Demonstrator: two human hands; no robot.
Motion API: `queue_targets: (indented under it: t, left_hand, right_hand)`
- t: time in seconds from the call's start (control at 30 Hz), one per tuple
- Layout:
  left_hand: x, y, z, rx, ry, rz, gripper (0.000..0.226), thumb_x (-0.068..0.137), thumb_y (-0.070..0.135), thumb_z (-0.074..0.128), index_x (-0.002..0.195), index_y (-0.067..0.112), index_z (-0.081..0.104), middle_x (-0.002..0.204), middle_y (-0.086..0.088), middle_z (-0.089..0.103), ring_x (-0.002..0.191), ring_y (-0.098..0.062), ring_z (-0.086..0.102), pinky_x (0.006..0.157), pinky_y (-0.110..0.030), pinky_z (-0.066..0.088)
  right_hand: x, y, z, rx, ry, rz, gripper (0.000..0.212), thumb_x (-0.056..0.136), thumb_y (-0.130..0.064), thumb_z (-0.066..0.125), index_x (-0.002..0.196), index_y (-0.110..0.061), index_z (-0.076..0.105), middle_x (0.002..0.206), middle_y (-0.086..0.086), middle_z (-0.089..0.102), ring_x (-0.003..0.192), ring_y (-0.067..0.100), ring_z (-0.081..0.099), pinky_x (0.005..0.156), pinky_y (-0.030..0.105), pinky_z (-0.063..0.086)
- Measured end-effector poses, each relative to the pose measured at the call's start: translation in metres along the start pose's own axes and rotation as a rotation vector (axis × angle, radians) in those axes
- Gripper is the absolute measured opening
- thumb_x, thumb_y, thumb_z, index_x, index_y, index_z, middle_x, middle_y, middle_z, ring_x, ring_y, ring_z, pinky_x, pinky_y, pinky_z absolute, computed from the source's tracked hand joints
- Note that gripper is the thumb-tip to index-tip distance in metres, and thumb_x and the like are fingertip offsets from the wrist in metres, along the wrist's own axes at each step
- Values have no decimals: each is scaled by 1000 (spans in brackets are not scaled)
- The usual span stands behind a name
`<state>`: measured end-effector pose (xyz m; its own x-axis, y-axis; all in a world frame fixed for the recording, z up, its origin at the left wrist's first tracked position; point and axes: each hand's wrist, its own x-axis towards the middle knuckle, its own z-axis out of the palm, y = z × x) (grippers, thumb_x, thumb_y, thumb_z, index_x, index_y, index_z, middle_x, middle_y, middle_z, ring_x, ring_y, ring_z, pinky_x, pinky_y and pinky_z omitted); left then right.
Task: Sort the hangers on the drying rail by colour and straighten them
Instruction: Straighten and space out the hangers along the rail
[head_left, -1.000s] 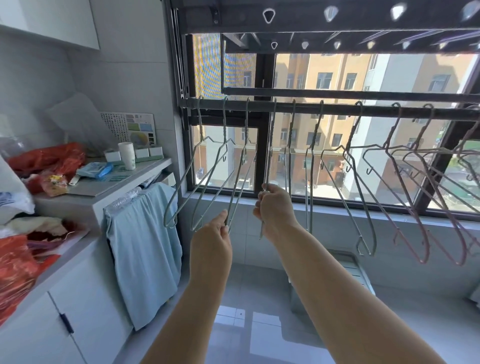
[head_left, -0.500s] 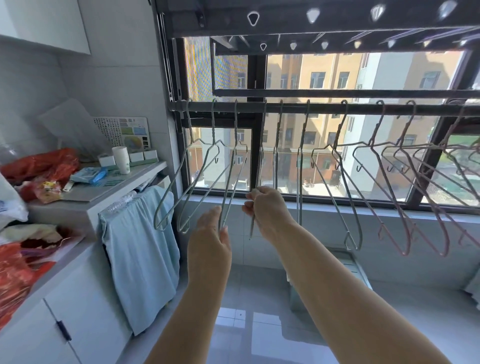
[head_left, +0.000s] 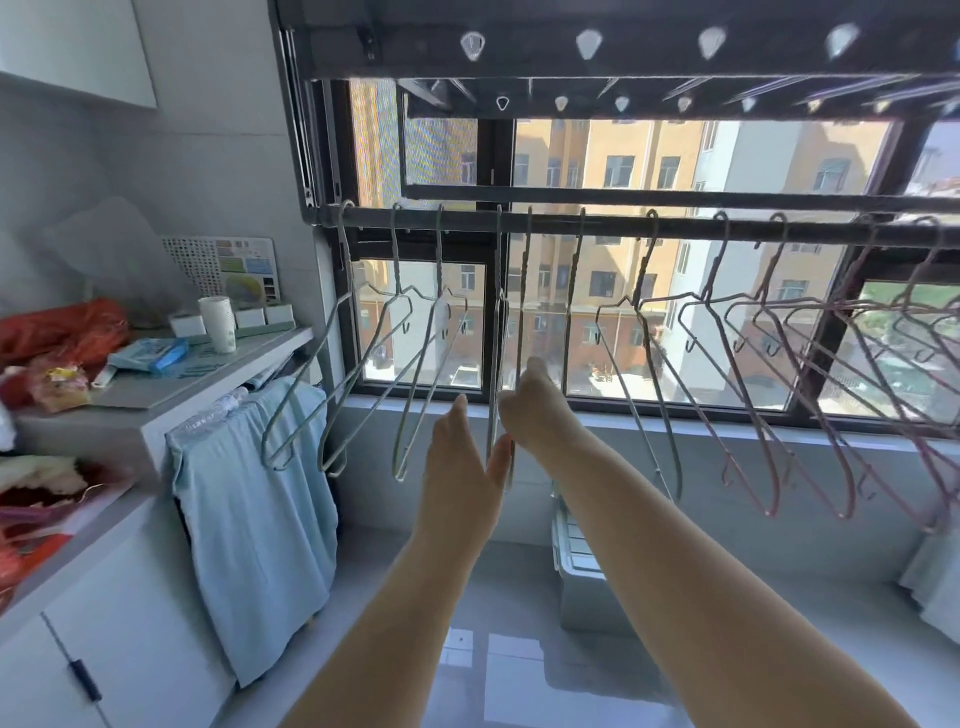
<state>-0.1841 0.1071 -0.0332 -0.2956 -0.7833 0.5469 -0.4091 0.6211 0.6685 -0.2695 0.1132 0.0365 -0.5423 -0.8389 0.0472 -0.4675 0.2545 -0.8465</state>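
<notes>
A dark drying rail runs across the window. Pale green wire hangers hang at its left, some slanted, and pink hangers crowd the right, tilted and overlapping. One more greenish hanger hangs between the groups. My right hand is closed around an edge-on green hanger at mid rail, with its fingers hidden behind it. My left hand is just below and left, fingers spread, the thumb touching that hanger's lower end.
A counter at the left holds red bags, a paper cup and small boxes. A light blue cloth hangs off its front. A white plastic bin stands on the floor under the window.
My left hand has let go of the hanger to the left and moved right with spread fingers to the centre hanger. My right hand has stayed on that hanger and risen a little.
</notes>
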Motion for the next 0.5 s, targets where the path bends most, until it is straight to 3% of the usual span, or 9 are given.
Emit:
queue_targets:
  t: [0.07,0.17,0.23,0.3,0.37,0.5]
  left_hand:
    - [5,-1,4,-13,48,2,51,90,26,50,134,5,34,128,-13,50,115,-26,51,96,-39,41]
    - [13,-3,6,-24,111,-10,36,90,20,49,124,8,47,106,-10,62,94,-25,60,80,-32,47]
    - [19,-5,6,1,128,-21,34,91,18,47,123,8,50,100,-10,65,90,-24,60,75,-23,40]
    - [23,-6,8,19,146,-6,34,91,16,46,124,6,52,98,-13,66,90,-24,61,72,-17,36]
    - [25,-8,12,21,142,1,35,92,16,46,125,6,51,93,-13,67,85,-23,61,70,-13,34]
    - [25,-11,17,-1,132,-15,36,93,18,44,127,7,49,86,-13,67,78,-22,63,69,-11,37]
  right_hand:
    - [4,1,5,60,11,45,18,91,-2,36,109,-4,36,75,1,37,64,12,39,53,21,34]
    - [10,6,8,217,48,24,29,89,-2,41,118,-1,42,89,5,47,80,19,50,80,39,51]
    - [11,8,7,293,75,13,35,90,-1,39,125,-1,41,99,8,46,89,24,49,91,45,48]
    - [15,8,7,372,91,13,37,90,1,32,125,-4,42,89,7,48,80,22,48,80,39,49]
    - [20,10,6,432,104,26,40,89,5,26,124,-4,43,75,4,45,65,18,43,64,34,40]
    - [20,14,6,483,127,17,35,90,4,28,119,-1,47,69,1,41,58,12,39,60,32,38]
